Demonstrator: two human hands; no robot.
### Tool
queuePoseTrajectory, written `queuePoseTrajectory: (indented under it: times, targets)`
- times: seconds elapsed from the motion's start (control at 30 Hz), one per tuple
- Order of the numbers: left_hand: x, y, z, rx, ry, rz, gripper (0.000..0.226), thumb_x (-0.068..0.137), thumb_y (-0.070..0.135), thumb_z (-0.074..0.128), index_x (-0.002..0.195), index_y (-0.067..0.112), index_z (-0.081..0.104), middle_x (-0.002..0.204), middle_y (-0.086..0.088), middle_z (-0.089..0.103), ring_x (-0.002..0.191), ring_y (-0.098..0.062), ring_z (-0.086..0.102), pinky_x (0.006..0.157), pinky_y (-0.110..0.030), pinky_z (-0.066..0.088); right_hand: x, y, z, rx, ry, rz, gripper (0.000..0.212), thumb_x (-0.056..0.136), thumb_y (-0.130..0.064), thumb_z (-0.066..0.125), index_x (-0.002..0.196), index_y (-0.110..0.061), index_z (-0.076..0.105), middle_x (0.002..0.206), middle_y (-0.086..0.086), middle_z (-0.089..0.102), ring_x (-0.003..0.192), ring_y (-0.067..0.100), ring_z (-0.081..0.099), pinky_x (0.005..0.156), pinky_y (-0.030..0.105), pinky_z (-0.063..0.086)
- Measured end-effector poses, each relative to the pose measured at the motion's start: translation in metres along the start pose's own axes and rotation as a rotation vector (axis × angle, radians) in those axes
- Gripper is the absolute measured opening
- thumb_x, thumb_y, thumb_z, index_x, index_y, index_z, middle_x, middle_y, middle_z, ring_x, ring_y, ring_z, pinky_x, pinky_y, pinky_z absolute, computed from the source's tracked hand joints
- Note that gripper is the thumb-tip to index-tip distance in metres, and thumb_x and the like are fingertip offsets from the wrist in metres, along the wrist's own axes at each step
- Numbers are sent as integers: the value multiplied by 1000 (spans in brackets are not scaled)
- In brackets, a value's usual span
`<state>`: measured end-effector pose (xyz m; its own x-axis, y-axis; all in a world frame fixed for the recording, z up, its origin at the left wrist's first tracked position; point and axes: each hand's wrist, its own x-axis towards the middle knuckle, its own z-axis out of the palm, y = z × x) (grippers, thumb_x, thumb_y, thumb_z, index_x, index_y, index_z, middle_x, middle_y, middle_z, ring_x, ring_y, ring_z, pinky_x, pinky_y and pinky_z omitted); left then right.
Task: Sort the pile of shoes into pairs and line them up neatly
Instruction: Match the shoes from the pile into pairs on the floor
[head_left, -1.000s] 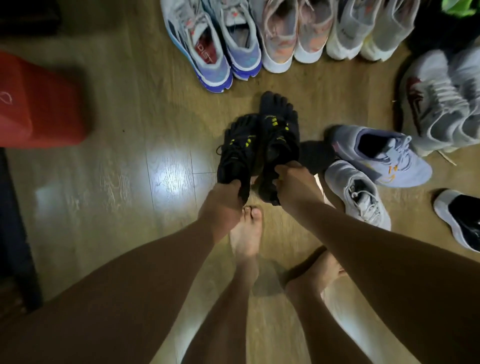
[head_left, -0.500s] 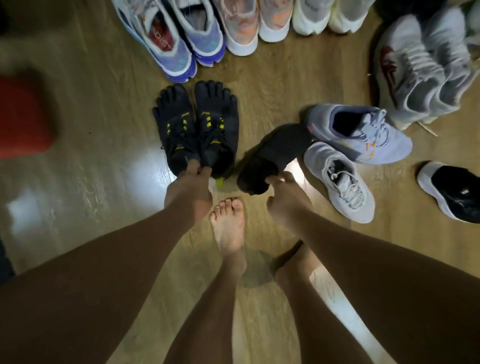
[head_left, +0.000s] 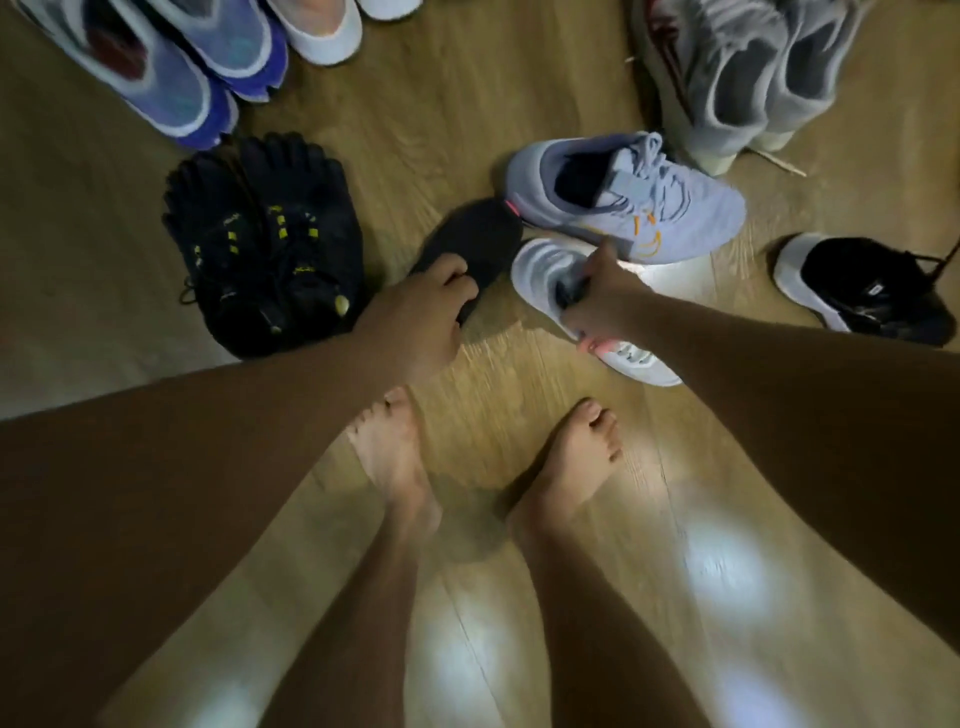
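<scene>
The left hand (head_left: 415, 306) curls its fingers over the near end of a dark shoe (head_left: 478, 239), which lies on the floor (head_left: 467, 104) just right of the black toe-shoe pair (head_left: 265, 244). Further right of this pair, the right hand (head_left: 605, 296) grips a pale sneaker (head_left: 540, 270) by the collar, with the fingers hooked inside.

Dim, warm indoor light. Pale glare patches sit on the glossy wooden floor (head_left: 467, 104) near the bottom. Motion blur smears the blue sneakers (head_left: 171, 93) and grey sneakers (head_left: 753, 78) up top. Soft shadows pool beneath the bare feet (head_left: 395, 457), and the edges bow outward.
</scene>
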<state>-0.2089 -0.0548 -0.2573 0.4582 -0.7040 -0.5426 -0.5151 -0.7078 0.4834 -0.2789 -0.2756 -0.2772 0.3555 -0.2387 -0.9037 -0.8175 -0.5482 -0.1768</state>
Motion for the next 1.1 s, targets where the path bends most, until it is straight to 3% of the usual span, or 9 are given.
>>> queuePoseTrajectory:
  times: [0.13, 0.3, 0.4, 0.53, 0.6, 0.8, 0.9, 1.03, 1.1]
  targets:
    - [41, 21, -23, 175, -36, 122, 42, 87, 11, 57, 129, 8, 52, 153, -5, 29, 111, -33, 56, 83, -43, 49, -26, 21, 24, -598, 35, -236, 61, 82, -15, 60, 139, -18, 38, 134, 10, 55, 115, 32, 60, 85, 41, 51]
    - [108, 50, -41, 280, -109, 84, 53, 87, 10, 57, 137, 5, 43, 156, -10, 27, 128, -34, 47, 92, -40, 44, -54, 59, 50, -600, -72, -189, 65, 93, -17, 55, 150, -15, 25, 149, 5, 40, 128, 28, 50, 93, 42, 47]
    - [142, 80, -41, 128, -213, 91, 37, 85, 10, 62, 119, 3, 51, 115, -12, 58, 100, -30, 58, 76, -28, 38, -63, 98, 62, -323, -67, -6, 65, 93, -21, 53, 151, -16, 23, 144, 8, 46, 124, 32, 51, 89, 40, 49]
    - [169, 127, -27, -496, -308, -463, 37, 92, 15, 60, 125, 22, 45, 87, 1, 54, 58, -11, 56, 60, -27, 47, -63, 131, 74, 216, -9, 108, 95, 85, -29, 59, 156, -20, -3, 161, 7, 13, 139, 35, 34, 100, 39, 44]
    - [175, 138, -20, -482, -358, -507, 29, 91, 21, 60, 118, 22, 47, 77, 1, 54, 43, -8, 56, 56, -26, 42, -56, 139, 71, 409, 49, 153, 104, 83, -35, 64, 156, -17, -8, 162, 10, 8, 141, 34, 31, 101, 34, 40]
    - [148, 177, 18, -480, -615, -512, 30, 83, 35, 67, 105, 17, 54, 98, -8, 69, 85, -29, 72, 76, -37, 57, -30, 157, 43, 430, 221, 251, 94, 76, -50, 73, 149, -13, 27, 145, 18, 34, 130, 36, 41, 103, 35, 38]
    - [133, 174, 41, -330, -389, -347, 13, 84, 29, 63, 92, 18, 60, 88, -4, 70, 79, -26, 70, 61, -24, 50, -31, 167, 26, 254, 259, 309, 56, 82, -59, 61, 119, -17, 59, 132, 17, 42, 121, 36, 44, 104, 40, 37]
    - [106, 131, 39, 99, 57, -100, 24, 86, 30, 56, 93, 8, 63, 98, -11, 61, 93, -32, 59, 76, -40, 51, -47, 176, -1, 249, 481, 254, 38, 91, -46, 55, 92, -10, 67, 102, 18, 59, 119, 35, 42, 96, 42, 37]
    - [96, 100, 33, 203, 92, -142, 31, 82, 28, 59, 105, 7, 59, 106, -17, 54, 100, -38, 54, 80, -47, 50, -56, 169, -15, 346, 687, 207, 39, 90, -45, 56, 91, -8, 70, 96, 18, 62, 121, 34, 43, 96, 42, 37]
